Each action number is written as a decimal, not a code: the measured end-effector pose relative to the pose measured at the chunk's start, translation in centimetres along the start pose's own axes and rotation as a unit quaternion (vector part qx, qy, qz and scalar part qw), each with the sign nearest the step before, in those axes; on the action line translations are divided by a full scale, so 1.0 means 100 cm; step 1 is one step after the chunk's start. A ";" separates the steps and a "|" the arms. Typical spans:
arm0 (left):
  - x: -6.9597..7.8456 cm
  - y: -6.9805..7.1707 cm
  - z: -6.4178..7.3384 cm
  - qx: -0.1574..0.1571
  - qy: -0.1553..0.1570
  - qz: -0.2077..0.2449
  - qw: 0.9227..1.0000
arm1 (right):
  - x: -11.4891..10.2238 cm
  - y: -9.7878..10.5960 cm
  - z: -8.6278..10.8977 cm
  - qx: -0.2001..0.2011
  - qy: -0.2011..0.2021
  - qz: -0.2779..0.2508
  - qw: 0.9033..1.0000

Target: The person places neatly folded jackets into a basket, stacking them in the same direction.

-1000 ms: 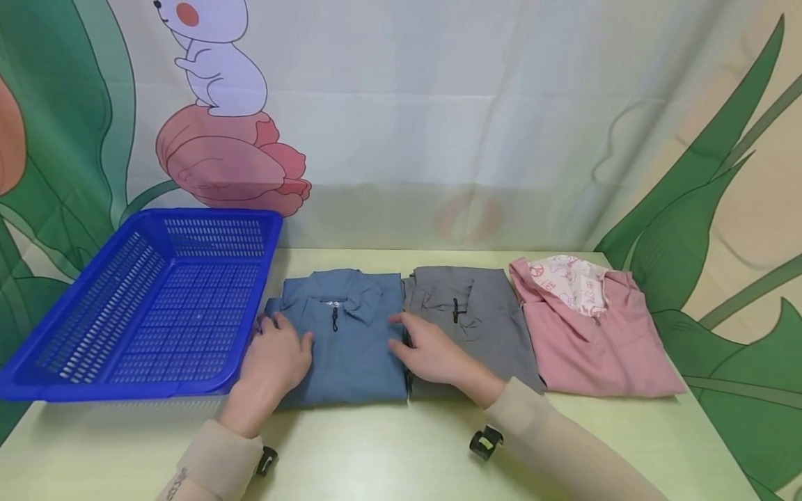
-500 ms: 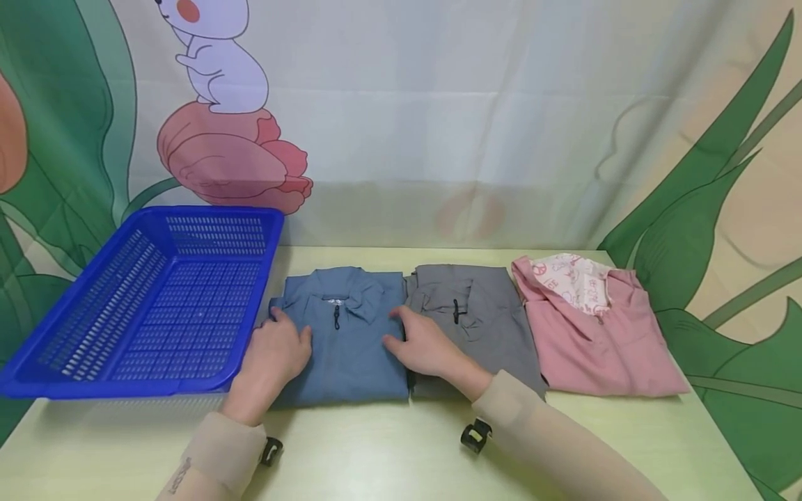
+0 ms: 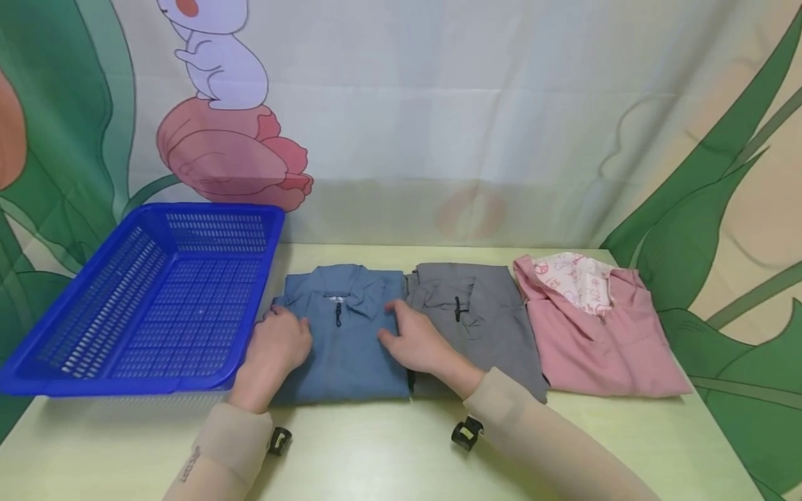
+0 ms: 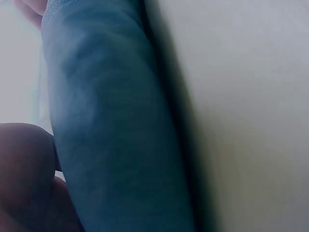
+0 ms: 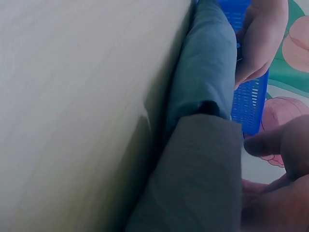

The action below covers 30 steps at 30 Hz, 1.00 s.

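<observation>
A folded blue jacket [image 3: 351,362] with a black zip pull lies at the middle of the table, its front fold filling the left wrist view. My left hand [image 3: 276,351] rests at its left edge, fingers bent over the side and thumb on top; some fingertips are hidden. Over its right edge is my right hand [image 3: 420,341], thumb and forefinger spread apart with nothing between them. Part of that hand lies above the folded grey jacket [image 3: 495,348], which sits against the blue one. In the right wrist view, my right fingers [image 5: 265,142] show above the grey fold.
A blue plastic basket [image 3: 271,271] with slotted walls stands close on the left, no garments inside. Right of the grey jacket lies a folded pink jacket [image 3: 601,362] with a printed lining. Bare pale table [image 3: 363,452] shows in front, and a printed curtain [image 3: 401,125] hangs behind.
My right hand has shifted a little left over the blue jacket, its forearm moving left too. My left forearm has moved slightly right, while the hand stays at the jacket's left edge.
</observation>
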State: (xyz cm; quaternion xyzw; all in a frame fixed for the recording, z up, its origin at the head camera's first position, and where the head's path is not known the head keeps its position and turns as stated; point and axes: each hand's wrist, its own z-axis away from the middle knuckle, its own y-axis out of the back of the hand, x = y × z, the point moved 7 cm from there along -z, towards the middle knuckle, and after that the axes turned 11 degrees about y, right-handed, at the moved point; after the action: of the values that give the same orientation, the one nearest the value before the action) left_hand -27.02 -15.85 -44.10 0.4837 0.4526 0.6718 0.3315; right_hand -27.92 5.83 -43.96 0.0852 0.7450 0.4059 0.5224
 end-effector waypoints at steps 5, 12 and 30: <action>0.000 0.001 -0.001 -0.019 0.003 0.009 1.000 | 0.006 0.001 0.001 0.049 -0.020 -0.055 0.997; 0.001 0.003 -0.003 -0.039 -0.002 0.039 0.998 | 0.024 0.002 0.002 0.099 -0.096 -0.126 0.982; -0.001 0.007 0.000 -0.034 -0.014 0.065 0.997 | 0.034 -0.007 -0.006 0.007 -0.105 -0.099 0.990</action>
State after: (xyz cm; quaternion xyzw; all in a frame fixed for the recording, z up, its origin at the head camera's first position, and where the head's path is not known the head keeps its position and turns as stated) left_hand -27.00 -16.19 -43.51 0.5100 0.3924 0.7000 0.3097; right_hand -29.67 6.92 -46.80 0.0570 0.6935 0.3362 0.6347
